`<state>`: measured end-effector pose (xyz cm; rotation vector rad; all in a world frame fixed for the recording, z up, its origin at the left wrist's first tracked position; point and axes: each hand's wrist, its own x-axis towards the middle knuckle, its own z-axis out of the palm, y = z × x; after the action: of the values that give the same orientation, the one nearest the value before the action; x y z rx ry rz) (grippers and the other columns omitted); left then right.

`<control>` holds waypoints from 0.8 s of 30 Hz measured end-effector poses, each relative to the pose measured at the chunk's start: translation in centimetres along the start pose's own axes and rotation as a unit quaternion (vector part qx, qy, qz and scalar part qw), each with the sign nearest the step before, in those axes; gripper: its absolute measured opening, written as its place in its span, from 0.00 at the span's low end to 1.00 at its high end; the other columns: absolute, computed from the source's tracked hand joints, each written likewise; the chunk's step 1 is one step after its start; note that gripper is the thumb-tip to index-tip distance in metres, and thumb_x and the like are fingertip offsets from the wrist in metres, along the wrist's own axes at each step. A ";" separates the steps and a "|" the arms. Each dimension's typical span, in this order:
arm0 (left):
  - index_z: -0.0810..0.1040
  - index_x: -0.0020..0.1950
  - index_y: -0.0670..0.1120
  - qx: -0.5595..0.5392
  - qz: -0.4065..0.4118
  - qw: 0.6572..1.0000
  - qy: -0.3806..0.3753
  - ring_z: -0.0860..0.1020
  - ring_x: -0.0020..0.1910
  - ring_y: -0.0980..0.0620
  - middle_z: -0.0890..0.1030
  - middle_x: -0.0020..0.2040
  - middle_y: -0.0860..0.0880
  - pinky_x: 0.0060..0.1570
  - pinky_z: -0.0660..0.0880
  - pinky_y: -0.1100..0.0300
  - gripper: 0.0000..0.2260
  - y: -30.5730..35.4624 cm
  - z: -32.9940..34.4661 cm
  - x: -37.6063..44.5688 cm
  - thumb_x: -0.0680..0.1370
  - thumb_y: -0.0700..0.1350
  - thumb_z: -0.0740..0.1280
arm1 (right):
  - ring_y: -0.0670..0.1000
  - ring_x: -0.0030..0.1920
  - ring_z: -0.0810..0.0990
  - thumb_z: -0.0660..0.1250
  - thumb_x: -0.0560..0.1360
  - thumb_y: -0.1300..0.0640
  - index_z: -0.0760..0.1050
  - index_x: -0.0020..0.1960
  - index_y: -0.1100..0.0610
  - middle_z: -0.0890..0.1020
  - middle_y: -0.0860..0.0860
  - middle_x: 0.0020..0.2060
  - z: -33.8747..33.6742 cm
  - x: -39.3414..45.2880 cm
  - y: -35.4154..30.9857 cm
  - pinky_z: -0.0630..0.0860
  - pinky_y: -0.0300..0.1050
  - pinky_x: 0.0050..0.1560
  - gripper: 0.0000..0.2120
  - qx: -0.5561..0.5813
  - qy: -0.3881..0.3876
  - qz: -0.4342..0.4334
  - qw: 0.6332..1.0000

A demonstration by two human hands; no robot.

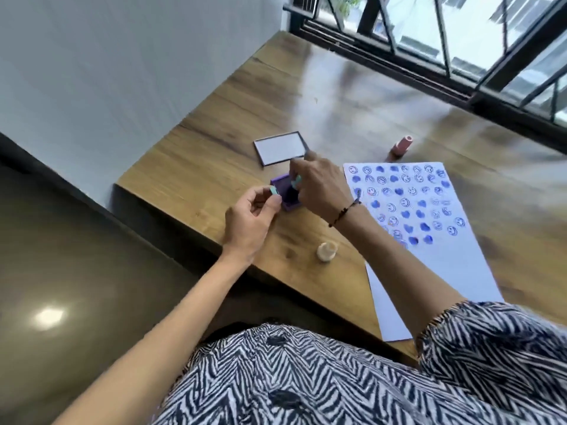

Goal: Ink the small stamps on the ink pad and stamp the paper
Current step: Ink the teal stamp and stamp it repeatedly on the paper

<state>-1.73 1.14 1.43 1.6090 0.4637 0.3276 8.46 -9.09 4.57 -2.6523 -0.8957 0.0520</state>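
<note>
A purple ink pad (287,194) lies open near the table's left front edge. My right hand (319,188) holds a small teal stamp (296,181) down onto the pad. My left hand (250,223) pinches a second small teal stamp (274,190) just left of the pad, at its edge. To the right lies the white paper (429,259), its upper part covered with several blue smiley and heart prints.
The ink pad's lid (279,147) lies behind the pad. A pink stamp (402,144) lies on its side beyond the paper. A cream stamp (327,251) stands near the table's front edge. The wooden table (337,96) ends at a wall on the left and windows behind.
</note>
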 end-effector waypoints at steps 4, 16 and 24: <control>0.78 0.50 0.46 -0.024 -0.007 1.000 -0.007 0.77 0.40 0.50 0.81 0.43 0.43 0.50 0.77 0.47 0.06 0.3 0.4 -0.2 0.74 0.43 0.67 | 0.62 0.47 0.77 0.63 0.67 0.66 0.77 0.44 0.60 0.79 0.61 0.48 -0.7 0.3 -0.4 0.69 0.47 0.40 0.08 0.033 -0.028 0.041 0.998; 0.76 0.53 0.43 0.160 0.216 0.868 -0.417 0.75 0.48 0.57 0.79 0.50 0.50 0.49 0.69 0.72 0.10 5.8 10.4 0.3 0.74 0.43 0.67 | 0.60 0.42 0.80 0.68 0.67 0.65 0.79 0.45 0.61 0.78 0.54 0.38 -6.6 -14.5 9.2 0.78 0.62 0.50 0.07 0.222 0.233 0.384 0.865; 0.74 0.54 0.42 0.350 0.295 0.699 -0.549 0.76 0.49 0.44 0.80 0.53 0.42 0.50 0.69 0.57 0.10 5.2 18.2 1.7 0.75 0.45 0.65 | 0.59 0.49 0.77 0.67 0.68 0.65 0.79 0.48 0.63 0.81 0.61 0.49 -7.0 -18.0 13.7 0.67 0.42 0.46 0.09 0.091 0.170 0.364 0.911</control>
<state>8.91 -14.23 4.75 2.3233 -1.0116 -0.4465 2.99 -32.11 5.37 -2.5468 0.2212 -0.1377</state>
